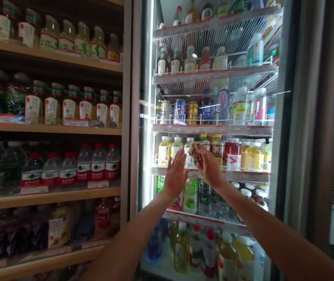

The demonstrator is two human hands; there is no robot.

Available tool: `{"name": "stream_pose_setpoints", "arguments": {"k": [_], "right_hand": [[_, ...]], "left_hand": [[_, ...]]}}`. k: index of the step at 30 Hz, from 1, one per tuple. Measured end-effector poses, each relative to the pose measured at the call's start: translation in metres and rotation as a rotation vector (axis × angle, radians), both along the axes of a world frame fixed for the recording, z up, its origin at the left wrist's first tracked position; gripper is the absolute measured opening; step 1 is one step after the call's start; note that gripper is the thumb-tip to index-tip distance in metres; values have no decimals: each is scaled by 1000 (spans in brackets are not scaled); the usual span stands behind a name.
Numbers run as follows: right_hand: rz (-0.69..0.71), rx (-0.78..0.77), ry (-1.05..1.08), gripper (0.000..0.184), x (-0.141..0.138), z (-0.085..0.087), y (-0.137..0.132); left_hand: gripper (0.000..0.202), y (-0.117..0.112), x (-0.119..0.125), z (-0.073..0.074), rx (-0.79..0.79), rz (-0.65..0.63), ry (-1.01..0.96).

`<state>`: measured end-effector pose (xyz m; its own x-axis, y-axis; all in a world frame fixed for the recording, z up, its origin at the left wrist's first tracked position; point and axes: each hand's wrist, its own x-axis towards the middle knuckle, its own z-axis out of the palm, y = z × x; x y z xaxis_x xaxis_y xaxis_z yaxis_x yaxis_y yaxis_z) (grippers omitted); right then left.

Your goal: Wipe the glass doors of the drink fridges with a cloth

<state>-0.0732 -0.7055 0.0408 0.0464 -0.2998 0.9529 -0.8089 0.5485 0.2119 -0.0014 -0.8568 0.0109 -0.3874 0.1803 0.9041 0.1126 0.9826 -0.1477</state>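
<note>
Both my arms reach into an open drinks fridge. My left hand [175, 174] is raised with its fingers stretched out flat, close to the pale yellow bottles [165, 150] on the fridge's middle shelf [242, 175]. My right hand [207, 164] is closed around a crumpled brownish cloth [195, 149], held up against the bottles on that same shelf. The two hands are nearly touching.
Wire shelves above hold cans [179, 111] and small bottles [190, 60]; lower shelves hold green and yellow bottles [190, 195]. The fridge door frame [307, 117] stands at the right. At the left, wooden shelves [50, 197] carry red-capped water bottles [85, 162] and tea bottles.
</note>
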Motion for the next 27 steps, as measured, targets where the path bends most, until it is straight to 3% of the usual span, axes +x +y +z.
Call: {"name": "stream_pose_setpoints", "arguments": {"k": [2, 4, 6, 8, 11, 14, 16, 18, 21, 23, 25, 27], "right_hand": [[54, -7, -8, 44, 1, -3, 7], [38, 63, 20, 50, 0, -11, 25], [-44, 205, 95, 57, -5, -19, 52], [-185, 249, 187, 61, -14, -20, 80], [-351, 64, 235, 60, -27, -15, 105], [-374, 10, 192, 57, -29, -12, 108], [-364, 3, 99, 54, -23, -14, 105], [-344, -30, 18, 52, -14, -16, 102], [-298, -53, 1, 51, -5, -19, 100], [-292, -45, -10, 51, -4, -19, 99], [-297, -49, -31, 50, -5, -18, 98], [-295, -54, -32, 49, -5, -18, 97]], "left_hand": [[49, 20, -10, 1, -1, -185, -7], [50, 35, -18, 3, 13, -272, -30], [57, 48, -25, 7, 42, -263, -9], [66, 64, -32, 13, 83, -211, 67], [64, 93, -47, 26, 54, -148, 195], [48, 106, -65, 32, -52, -105, 280], [43, 92, -69, 30, -73, -55, 280], [40, 58, -63, 25, -46, 11, 242], [37, -4, -43, 24, 134, 135, 209], [38, -28, -34, 29, 253, 180, 211], [42, -27, -31, 38, 255, 144, 205], [45, -2, -36, 46, 202, 70, 192]]}}
